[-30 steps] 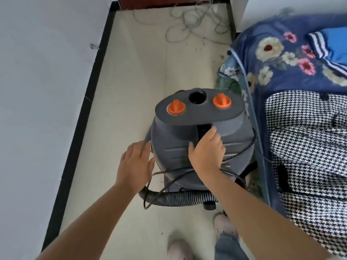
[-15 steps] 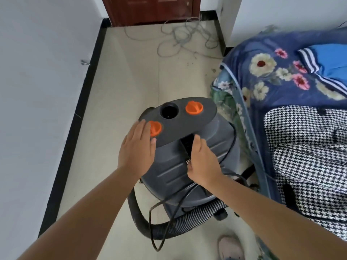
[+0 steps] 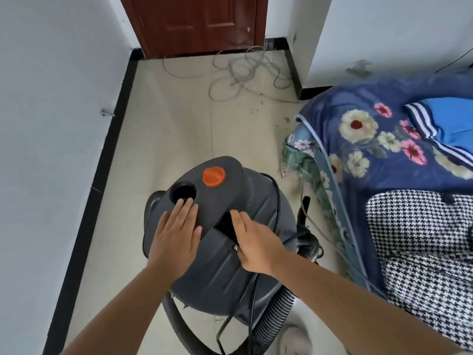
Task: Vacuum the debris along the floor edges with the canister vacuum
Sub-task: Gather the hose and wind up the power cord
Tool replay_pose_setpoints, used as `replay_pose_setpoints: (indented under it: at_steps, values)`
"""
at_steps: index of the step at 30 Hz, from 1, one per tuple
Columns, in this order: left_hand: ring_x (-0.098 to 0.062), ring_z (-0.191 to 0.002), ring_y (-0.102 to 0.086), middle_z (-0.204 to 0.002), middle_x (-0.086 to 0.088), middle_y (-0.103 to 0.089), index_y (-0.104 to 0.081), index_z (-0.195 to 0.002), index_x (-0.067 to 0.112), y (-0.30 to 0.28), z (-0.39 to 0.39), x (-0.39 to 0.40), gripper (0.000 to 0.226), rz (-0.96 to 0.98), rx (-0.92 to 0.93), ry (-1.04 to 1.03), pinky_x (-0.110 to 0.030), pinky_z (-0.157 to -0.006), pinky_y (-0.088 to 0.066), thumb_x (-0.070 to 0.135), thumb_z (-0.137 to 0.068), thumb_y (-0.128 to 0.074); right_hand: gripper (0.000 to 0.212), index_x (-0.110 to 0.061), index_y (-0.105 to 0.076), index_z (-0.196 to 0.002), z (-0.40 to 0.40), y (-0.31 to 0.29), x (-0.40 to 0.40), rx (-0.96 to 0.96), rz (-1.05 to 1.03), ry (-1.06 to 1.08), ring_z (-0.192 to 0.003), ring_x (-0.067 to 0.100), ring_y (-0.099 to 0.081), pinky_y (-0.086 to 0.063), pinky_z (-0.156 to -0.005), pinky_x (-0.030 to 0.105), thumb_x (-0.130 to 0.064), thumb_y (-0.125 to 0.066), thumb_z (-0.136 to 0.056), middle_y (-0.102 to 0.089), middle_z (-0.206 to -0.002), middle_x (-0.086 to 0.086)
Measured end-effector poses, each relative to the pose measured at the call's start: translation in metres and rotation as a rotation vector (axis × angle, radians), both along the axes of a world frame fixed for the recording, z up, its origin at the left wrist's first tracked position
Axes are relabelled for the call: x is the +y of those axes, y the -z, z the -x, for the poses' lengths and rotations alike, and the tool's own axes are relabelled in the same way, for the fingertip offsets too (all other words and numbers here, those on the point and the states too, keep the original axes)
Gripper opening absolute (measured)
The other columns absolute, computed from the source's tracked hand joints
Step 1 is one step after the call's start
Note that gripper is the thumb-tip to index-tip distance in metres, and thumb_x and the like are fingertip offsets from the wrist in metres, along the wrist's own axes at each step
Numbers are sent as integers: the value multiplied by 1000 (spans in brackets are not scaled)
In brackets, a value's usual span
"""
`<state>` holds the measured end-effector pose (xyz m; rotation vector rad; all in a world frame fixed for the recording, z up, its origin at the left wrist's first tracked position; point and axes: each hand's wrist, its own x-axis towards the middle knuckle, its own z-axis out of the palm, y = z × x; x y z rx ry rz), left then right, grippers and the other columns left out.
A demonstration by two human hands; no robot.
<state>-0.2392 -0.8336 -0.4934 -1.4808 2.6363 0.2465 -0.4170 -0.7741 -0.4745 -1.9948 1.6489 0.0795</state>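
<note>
Floor-standing canister vacuum (image 3: 230,252) has turned; left hand (image 3: 176,234) now covers one knob.

canister vacuum (image 3: 230,252): matt grey plastic | hose (image 3: 276,311): ribbed | floor (image 3: 179,129): smooth tile

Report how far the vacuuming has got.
Nothing looks vacuumed: debris lies by the bed, and a loose cable sprawls near the door. In hand: left hand and right hand rest on the canister vacuum, hose trailing behind. Every floor edge remains.
</note>
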Motion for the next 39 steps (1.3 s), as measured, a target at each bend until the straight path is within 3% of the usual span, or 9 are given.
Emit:
replay_pose_setpoints:
  at_steps: [3,8,13,22,25,30,34,37,39]
  values:
    - [-27,-122,-48,-124,-14,-61,-62,-116,0,1,6,-24,72,21,-59,-20,-51,-87,-48,35,-100,-2,76,2,0,-147,10,0,-30,-15,-4,-35,-101,31,-49,-29,-66,32,-11,-49,-90,-29,-138,18]
    - [-33,-111,-60,-119,-16,-63,-63,-115,-3,2,23,-75,59,61,-58,-36,-52,-86,-46,28,-99,-15,78,0,0,-147,29,2,-94,7,19,-88,-99,30,-50,-32,-64,32,-12,-51,-90,-30,-136,17]
    - [-35,-112,-58,-121,-19,-61,-60,-117,-6,7,22,-131,51,61,12,-68,-53,-90,-43,22,-88,-30,78,-3,1,-148,29,4,-152,16,67,-69,-101,29,-49,-33,-64,33,-14,-51,-91,-29,-136,16]
    - [-33,-130,-43,-139,-16,-47,-47,-133,-2,-6,6,-260,65,14,-62,-27,-52,-104,-33,32,-89,-14,77,-3,0,-148,6,3,-273,4,97,-47,-102,28,-51,-33,-65,31,-17,-50,-91,-28,-140,14]
    - [-25,-142,-22,-152,-9,-25,-28,-144,4,-6,4,-312,77,13,-122,53,-45,-113,-18,38,-83,4,75,-4,1,-148,5,1,-320,16,89,-23,-103,29,-50,-35,-67,32,-16,-49,-92,-26,-142,14]
    - [-32,-116,-57,-128,-17,-57,-57,-122,-3,2,6,-398,62,74,-153,204,-41,-101,-27,27,-98,-9,70,-2,2,-148,14,4,-396,43,105,-63,-111,29,-48,-42,-86,35,-25,-41,-98,-24,-145,15]
    - [-34,-113,-59,-125,-20,-58,-57,-120,-7,-2,14,-443,71,47,-225,271,-39,-97,-27,30,-100,0,69,-4,1,-148,27,6,-446,40,158,-98,-118,28,-44,-40,-95,35,-28,-40,-99,-23,-147,14]
    - [-33,-114,-58,-125,-20,-59,-57,-121,-7,0,24,-464,67,21,-199,211,-40,-99,-41,29,-99,-5,71,-5,0,-149,43,9,-481,54,192,-149,-117,27,-45,-40,-96,34,-30,-42,-98,-26,-145,13]
    - [-33,-123,-51,-135,-20,-50,-45,-130,-8,-4,42,-472,65,40,-137,136,-45,-101,-34,32,-94,-8,71,-5,-1,-149,58,11,-502,74,218,-210,-113,27,-47,-40,-95,35,-31,-42,-98,-29,-143,12]
